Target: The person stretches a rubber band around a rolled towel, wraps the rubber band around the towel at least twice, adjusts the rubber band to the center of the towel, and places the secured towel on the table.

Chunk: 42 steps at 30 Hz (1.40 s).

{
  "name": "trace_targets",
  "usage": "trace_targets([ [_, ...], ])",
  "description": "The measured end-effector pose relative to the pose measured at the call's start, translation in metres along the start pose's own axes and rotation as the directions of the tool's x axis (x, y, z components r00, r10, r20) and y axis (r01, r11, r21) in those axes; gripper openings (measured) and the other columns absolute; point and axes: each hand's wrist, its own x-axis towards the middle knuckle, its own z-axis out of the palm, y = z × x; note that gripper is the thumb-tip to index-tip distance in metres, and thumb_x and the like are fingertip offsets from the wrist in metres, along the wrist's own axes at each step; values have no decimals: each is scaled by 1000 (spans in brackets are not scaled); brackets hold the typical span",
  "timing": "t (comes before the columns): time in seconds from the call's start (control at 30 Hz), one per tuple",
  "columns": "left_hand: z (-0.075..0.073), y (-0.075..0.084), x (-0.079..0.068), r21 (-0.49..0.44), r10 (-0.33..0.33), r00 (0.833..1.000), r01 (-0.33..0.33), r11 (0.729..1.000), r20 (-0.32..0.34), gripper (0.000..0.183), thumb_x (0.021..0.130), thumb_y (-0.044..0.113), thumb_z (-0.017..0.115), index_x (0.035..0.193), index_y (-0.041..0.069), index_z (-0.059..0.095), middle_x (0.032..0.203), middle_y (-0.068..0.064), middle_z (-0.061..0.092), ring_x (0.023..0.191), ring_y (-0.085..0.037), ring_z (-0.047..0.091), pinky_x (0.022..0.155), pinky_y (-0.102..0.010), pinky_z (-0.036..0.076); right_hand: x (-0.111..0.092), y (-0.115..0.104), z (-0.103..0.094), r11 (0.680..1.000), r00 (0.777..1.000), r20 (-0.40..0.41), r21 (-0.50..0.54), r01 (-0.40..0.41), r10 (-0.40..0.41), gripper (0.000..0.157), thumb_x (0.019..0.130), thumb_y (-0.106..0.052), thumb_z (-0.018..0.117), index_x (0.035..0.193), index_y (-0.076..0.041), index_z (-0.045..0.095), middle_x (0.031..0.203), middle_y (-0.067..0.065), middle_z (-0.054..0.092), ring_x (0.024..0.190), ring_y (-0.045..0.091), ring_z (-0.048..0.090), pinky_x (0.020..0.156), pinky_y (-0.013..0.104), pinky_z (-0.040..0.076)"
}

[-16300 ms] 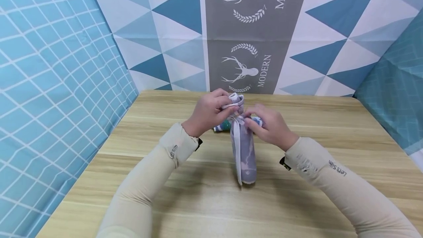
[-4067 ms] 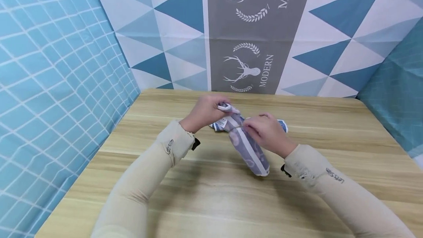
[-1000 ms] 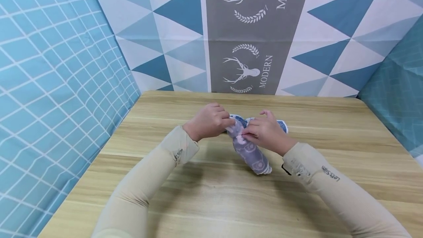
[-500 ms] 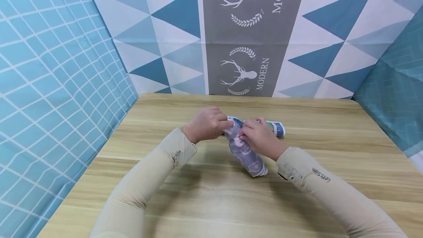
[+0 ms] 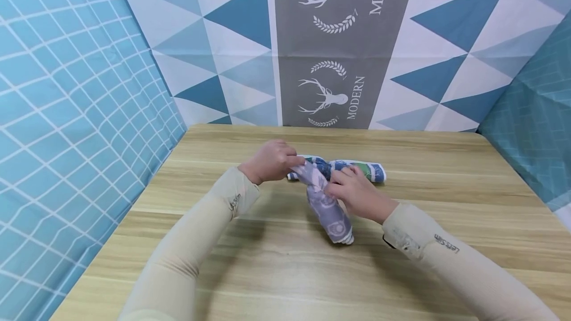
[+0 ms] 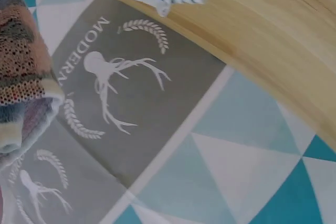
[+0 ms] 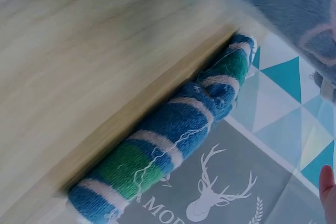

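A lavender-grey patterned towel (image 5: 332, 217), rolled and narrowed at its waist, is held slantwise above the table. My left hand (image 5: 275, 161) grips its upper, far-left end. Close to the waist, my right hand (image 5: 354, 189) pinches the cloth; its fingers hide part of the narrowing. Behind both hands lies a second rolled towel (image 5: 376, 172), striped blue, white and green, also drawn in at its middle. The right wrist view shows this striped towel (image 7: 168, 121) at full length, with loose white threads. A towel edge (image 6: 23, 98) fills the left side of the left wrist view.
The wood-grain table (image 5: 285, 276) runs back to a patterned wall cloth (image 5: 321, 38) with deer prints and triangles. Blue grid-patterned cloth (image 5: 80, 113) borders the left side, and teal cloth (image 5: 535, 118) the right.
Over the last half second my left hand has shifted left, drawing the towel's upper end out. The towel's lower end has swung slightly left. More of the striped towel shows than before.
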Motion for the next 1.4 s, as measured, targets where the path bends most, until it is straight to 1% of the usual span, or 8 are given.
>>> trace_targets([
  [0.2, -3, -1, -9, 5, -102, 991, 102, 995, 81, 26, 65, 8, 83, 85, 11, 67, 75, -3, 67, 63, -19, 62, 60, -32, 51, -7, -4, -5, 999, 1000, 16, -43, 27, -26, 21, 71, 5, 66, 80, -13, 61, 79, 1, 51, 74, 22, 47, 69, 45, 41],
  [0.33, -8, 5, -5, -94, -197, 963, 217, 972, 186, 13, 74, 11, 77, 83, 11, 68, 74, -2, 67, 61, -17, 60, 59, -30, 50, 1, -8, -9, 990, 983, 120, 23, -141, 137, 12, 83, 0, 58, 82, -11, 55, 81, 0, 49, 75, 20, 47, 72, 48, 43],
  [0.57, -22, 7, 6, -275, -491, 800, 586, 763, 345, 4, 81, 7, 66, 78, 8, 69, 67, 2, 62, 58, -13, 51, 60, -30, 46, 17, -15, -21, 870, 855, 255, 84, -485, 452, 43, 81, -35, 73, 106, -4, 57, 76, -3, 60, 62, 11, 52, 64, 39, 44],
  [0.63, -24, 7, 7, -239, -490, 814, 566, 789, 312, 6, 83, 11, 68, 87, 7, 71, 73, 0, 66, 61, -13, 55, 63, -31, 48, 16, -13, -22, 867, 850, 235, 52, -495, 471, 47, 80, -30, 75, 112, -2, 57, 76, 2, 65, 62, 14, 58, 64, 42, 47],
  [0.8, -26, 13, 7, 64, -318, 941, 312, 948, 114, 51, 72, 41, 82, 112, 13, 68, 105, -9, 67, 96, -29, 61, 84, -44, 47, 7, -4, -17, 776, 824, 191, 277, -567, 534, 33, 87, -3, 66, 116, 7, 53, 94, 19, 66, 85, 34, 65, 76, 49, 51],
  [0.9, -26, 16, 10, 280, -205, 978, 185, 942, 47, 54, 65, 45, 85, 108, 17, 66, 103, -8, 66, 97, -32, 60, 84, -47, 46, 1, 1, -15, 706, 821, 200, 428, -564, 535, 31, 87, 4, 64, 115, 8, 52, 98, 20, 64, 91, 34, 62, 80, 49, 49],
  [1.03, -22, 18, 12, 388, -140, 989, 109, 915, 52, 10, 80, 17, 73, 86, 14, 66, 80, -3, 69, 73, -24, 64, 69, -39, 50, -2, 4, -17, 683, 838, 277, 487, -544, 470, 33, 89, 2, 62, 119, 8, 51, 100, 17, 63, 89, 26, 59, 76, 43, 48],
  [1.4, -22, 25, 19, 322, -223, 942, 136, 937, 252, 19, 71, 31, 82, 79, 19, 70, 74, 2, 66, 67, -18, 62, 62, -32, 49, 21, 5, -14, 967, 969, 63, 78, -244, 239, 11, 85, -11, 71, 95, -10, 73, 88, 1, 72, 77, 15, 66, 65, 38, 31],
])
